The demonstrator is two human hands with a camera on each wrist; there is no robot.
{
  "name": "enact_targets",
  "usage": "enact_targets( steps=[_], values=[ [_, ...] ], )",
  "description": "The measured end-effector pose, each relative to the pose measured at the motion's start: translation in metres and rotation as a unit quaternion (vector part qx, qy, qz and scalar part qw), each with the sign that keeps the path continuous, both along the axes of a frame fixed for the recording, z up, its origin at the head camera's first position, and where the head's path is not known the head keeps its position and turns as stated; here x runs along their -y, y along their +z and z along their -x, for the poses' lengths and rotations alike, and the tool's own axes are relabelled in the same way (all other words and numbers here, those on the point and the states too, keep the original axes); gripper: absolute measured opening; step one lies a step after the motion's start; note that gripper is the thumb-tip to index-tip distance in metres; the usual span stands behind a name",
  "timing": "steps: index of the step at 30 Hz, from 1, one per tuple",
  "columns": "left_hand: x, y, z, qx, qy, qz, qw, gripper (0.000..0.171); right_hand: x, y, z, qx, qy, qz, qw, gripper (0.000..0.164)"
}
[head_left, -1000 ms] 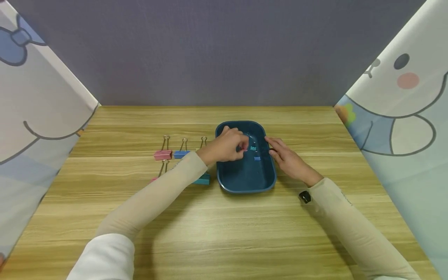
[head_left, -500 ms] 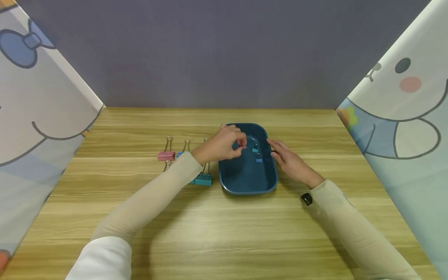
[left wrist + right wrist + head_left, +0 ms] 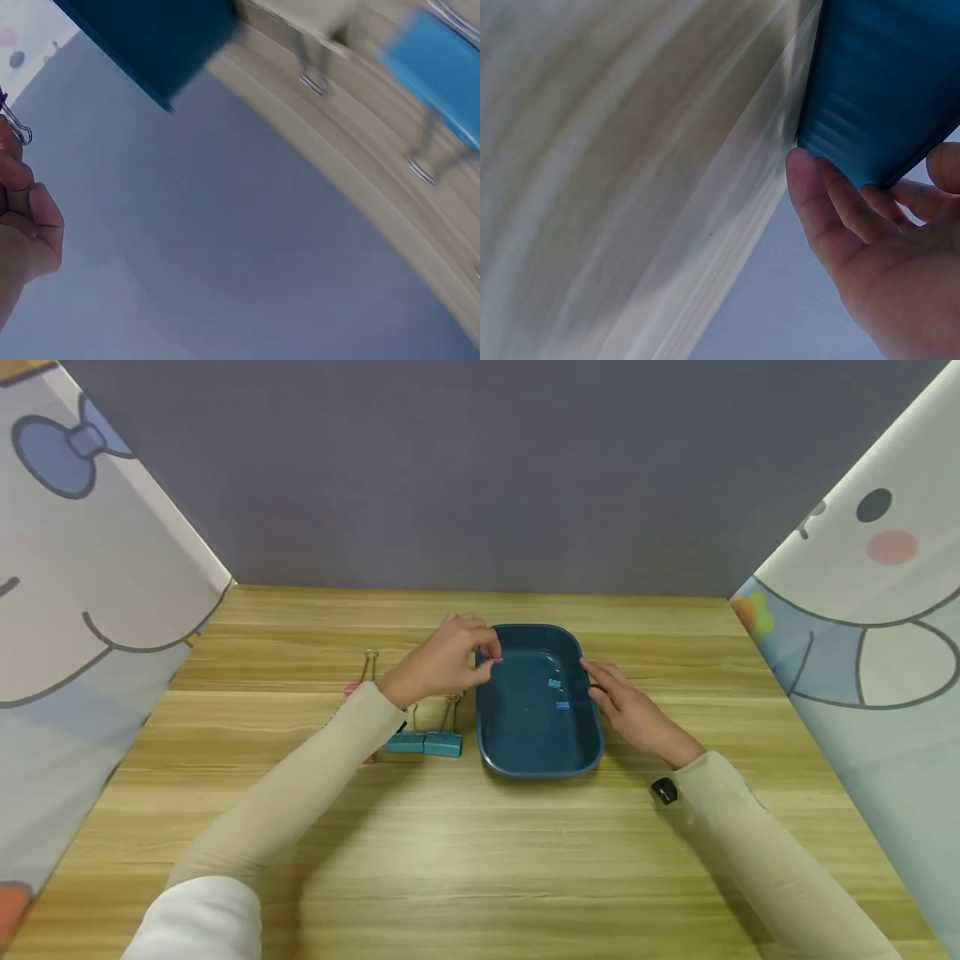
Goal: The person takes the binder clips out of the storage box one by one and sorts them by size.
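My left hand [image 3: 450,658] pinches a small pinkish binder clip [image 3: 496,660] between thumb and fingertips, over the left rim of a dark blue plastic tray [image 3: 528,743]. In the left wrist view, the wire handle [image 3: 16,129] of that clip sticks out past the fingers; its body is mostly cut off by the frame's edge. Inside the tray lie a small teal binder clip [image 3: 554,683] and a small blue binder clip [image 3: 562,705]. My right hand [image 3: 633,714] touches the tray's right side, its fingers [image 3: 847,202] extended along the outer wall.
Larger binder clips stand on the wooden table [image 3: 480,860] left of the tray, partly hidden under my left arm: two teal clips [image 3: 442,743], a pink clip [image 3: 352,688], plus a pale yellow clip [image 3: 311,16] and a blue clip [image 3: 439,71]. A grey panel [image 3: 480,477] rises behind.
My left hand has drawn back leftward, from over the tray's inside to its left rim, still pinching the small clip. My right hand keeps its place at the tray's side.
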State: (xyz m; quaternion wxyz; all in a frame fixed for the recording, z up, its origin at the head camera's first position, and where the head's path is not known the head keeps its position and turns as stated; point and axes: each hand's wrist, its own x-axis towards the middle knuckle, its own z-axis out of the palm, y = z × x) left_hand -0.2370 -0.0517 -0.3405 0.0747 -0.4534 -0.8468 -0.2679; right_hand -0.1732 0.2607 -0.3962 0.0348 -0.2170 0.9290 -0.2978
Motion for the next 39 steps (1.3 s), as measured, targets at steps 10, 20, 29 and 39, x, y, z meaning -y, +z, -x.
enact_targets(
  steps=[10,20,29,39],
  values=[
    [0.057,-0.007,0.017,-0.009,0.057,-0.017,0.9982,0.008,-0.002,-0.001,-0.002,0.008,-0.004,0.002,1.000,0.049],
    [0.102,-0.016,0.035,0.022,0.120,0.010,0.9925,0.009,-0.004,0.000,-0.004,0.004,-0.006,0.003,1.000,0.049],
    [0.114,-0.014,0.044,0.053,0.146,0.014,0.9878,0.007,-0.005,0.000,-0.005,0.005,-0.011,0.000,1.000,0.049],
    [0.131,-0.028,0.063,0.079,0.168,0.035,0.9820,0.005,-0.002,0.002,-0.008,0.006,-0.012,0.003,1.000,0.049]
  ],
)
